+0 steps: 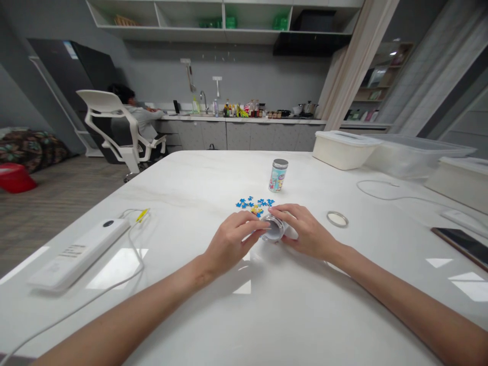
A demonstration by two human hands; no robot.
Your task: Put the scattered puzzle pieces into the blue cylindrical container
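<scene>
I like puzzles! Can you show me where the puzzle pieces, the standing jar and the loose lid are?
puzzle pieces (254, 204), head view, middle of the pile.
standing jar (278, 177), head view, its label.
loose lid (337, 219), head view, its rim.

Both hands are meeting over a small clear jar (273, 229) lying on its side on the white table (267, 315), the left hand (231, 244) touching its open mouth and the right hand (305, 231) wrapping its body. Blue puzzle pieces (253, 204) are lying scattered just beyond the fingers, with a capped jar (278, 175) standing upright behind them and a loose round lid (337, 219) lying to the right. A white power strip (78, 254) is resting at the left edge, and a person is sitting in a white chair (110, 122) at the far counter.
</scene>
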